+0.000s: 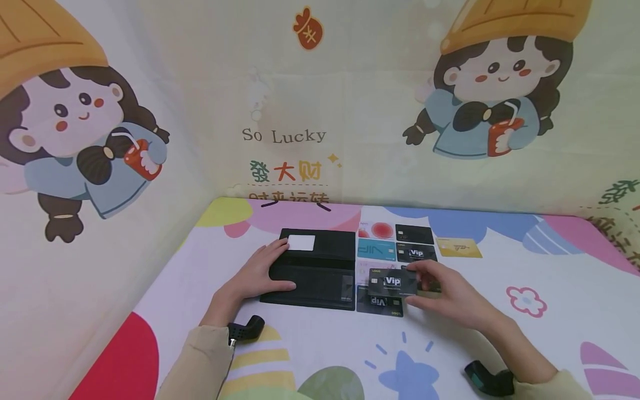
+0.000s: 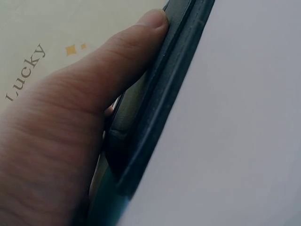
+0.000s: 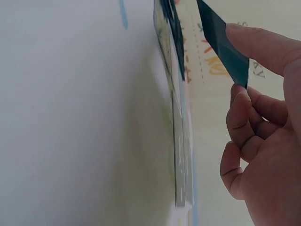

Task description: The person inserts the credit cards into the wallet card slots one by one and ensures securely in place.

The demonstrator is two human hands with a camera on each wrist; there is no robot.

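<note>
A black Vip card is pinched between the thumb and fingers of my right hand, raised over other cards. In the right wrist view the same card appears tilted, gripped at one edge. My left hand rests on the left side of an unfolded black wallet, thumb across its lower panel and fingers at the upper one. The left wrist view shows the thumb lying on the edge of the wallet. A white card shows in the upper panel.
Right of the wallet lie several cards, among them a teal card, a black card, another Vip card and a gold card. They lie on a patterned tablecloth. A printed cloth hangs behind.
</note>
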